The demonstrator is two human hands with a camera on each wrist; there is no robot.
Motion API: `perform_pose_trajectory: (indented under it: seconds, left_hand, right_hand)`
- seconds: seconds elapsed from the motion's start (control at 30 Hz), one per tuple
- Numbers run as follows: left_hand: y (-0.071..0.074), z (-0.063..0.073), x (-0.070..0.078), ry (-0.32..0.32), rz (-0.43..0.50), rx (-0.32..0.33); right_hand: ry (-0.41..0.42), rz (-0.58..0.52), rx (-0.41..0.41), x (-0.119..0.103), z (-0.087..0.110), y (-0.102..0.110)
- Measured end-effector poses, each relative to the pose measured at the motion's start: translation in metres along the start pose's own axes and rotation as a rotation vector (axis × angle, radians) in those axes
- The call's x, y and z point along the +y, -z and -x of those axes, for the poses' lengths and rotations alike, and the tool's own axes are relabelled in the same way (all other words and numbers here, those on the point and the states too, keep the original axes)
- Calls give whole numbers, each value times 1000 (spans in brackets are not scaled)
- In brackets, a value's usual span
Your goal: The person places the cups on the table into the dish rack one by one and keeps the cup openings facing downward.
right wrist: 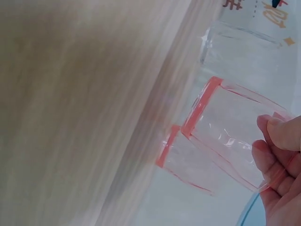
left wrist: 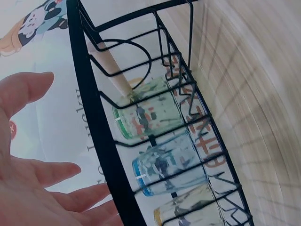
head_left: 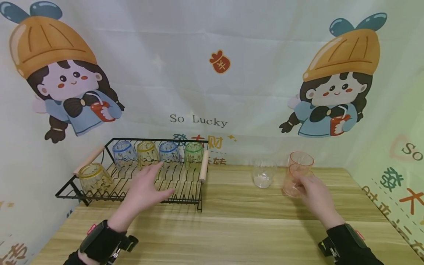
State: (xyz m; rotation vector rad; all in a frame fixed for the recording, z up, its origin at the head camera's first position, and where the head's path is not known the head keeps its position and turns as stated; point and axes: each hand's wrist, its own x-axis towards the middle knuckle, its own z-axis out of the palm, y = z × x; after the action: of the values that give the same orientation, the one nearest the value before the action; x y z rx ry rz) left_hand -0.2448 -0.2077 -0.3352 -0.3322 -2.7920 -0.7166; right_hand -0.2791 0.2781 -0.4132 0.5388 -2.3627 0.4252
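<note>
My right hand [head_left: 315, 194] pinches the top of a clear glass with pinkish-red edges [right wrist: 230, 132], its thick pink end toward the tabletop. Whether that end touches the wood I cannot tell. A second pink-edged glass [head_left: 303, 157] stands just behind, partly covered in the head view. To their left is a colourless glass [head_left: 263, 176]. Over the front of a black wire rack [head_left: 185, 201], my left hand [head_left: 140, 191] has its fingers spread and holds nothing. Green [head_left: 194, 154], blue [head_left: 169, 154] and yellow [head_left: 147, 154] tinted glasses are in the rack's back row.
Another blue glass [head_left: 124, 154] is at the row's left end, and a yellow one [head_left: 95, 178] tilts in the rack's front left corner. Wooden handles [head_left: 204, 166] flank the rack. A printed cloth [head_left: 185, 84] hangs behind the wooden table [head_left: 238, 235].
</note>
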Motion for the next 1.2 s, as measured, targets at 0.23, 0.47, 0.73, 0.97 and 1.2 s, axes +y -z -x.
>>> perform_pose_trajectory:
  seconds: [0.23,0.47,0.73,0.97,1.2]
  left_hand:
    - [-5,-1,10,-19,11,2]
    - [-11,0,18,-43,67,6]
    - [-18,-3,27,-86,80,18]
    - [-23,-5,36,-95,97,3]
    - [-29,-8,44,-104,140,6]
  right_hand:
    - [-3,13,14,-7,2,7]
    - [-15,1,-2,-17,2,14]
    - [-16,-12,-2,-26,1,19]
    - [-6,-20,17,-37,-2,24]
    - [19,-54,47,-47,-2,26]
